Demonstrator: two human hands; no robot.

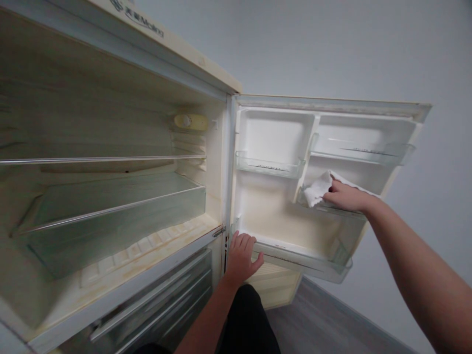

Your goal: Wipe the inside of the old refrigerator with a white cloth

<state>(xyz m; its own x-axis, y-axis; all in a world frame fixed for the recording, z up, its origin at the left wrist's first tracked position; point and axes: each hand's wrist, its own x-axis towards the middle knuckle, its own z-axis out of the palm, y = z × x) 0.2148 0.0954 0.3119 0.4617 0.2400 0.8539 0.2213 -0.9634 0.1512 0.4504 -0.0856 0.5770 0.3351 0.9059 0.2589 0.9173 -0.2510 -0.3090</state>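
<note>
My right hand (344, 194) grips a white cloth (317, 189) at the middle right shelf (341, 211) of the open fridge door (273, 206). The cloth lies over that shelf's left end, and part of it trails behind the hand. Lower down, my left hand (242, 253) rests on the left end of the clear bottom door shelf (298, 260), its fingers spread over the rim and holding nothing. Two more clear shelves, the upper left one (269, 166) and the upper right one (365, 151), are fixed to the door.
To the left stands the open fridge compartment (121, 123) with a glass shelf (103, 160) and a clear drawer (121, 226); its floor has yellowish stains. Below are freezer drawers (158, 300) and an open lower door (280, 285). A pale wall (368, 54) rises behind the door.
</note>
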